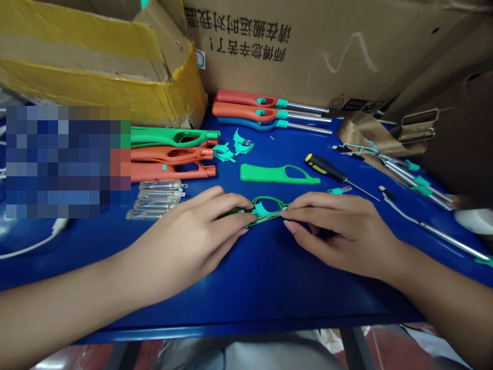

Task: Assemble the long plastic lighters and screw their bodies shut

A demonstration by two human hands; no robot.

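Note:
A green lighter shell half point(276, 198) lies in front of me, with a teal trigger point(263, 209) and thin wires in it. My left hand point(204, 223) holds the shell's handle end, its fingers closed over it and hiding most of it. At the other end, my right hand point(339, 226) pinches the shell's tip by the wires; what exactly sits between those fingertips is too small to make out. Just beyond them rests a matching green shell half point(262, 173). A black and yellow screwdriver point(325, 167) lies past my right hand.
Finished-looking lighters point(246, 110) are stacked at the back. Orange and green shells point(173, 154), clear fuel tanks point(157, 195) and teal triggers point(233, 146) lie left. Metal tubes with wires point(454, 239) lie right. Cardboard boxes point(308, 67) stand behind on the blue table point(269, 288).

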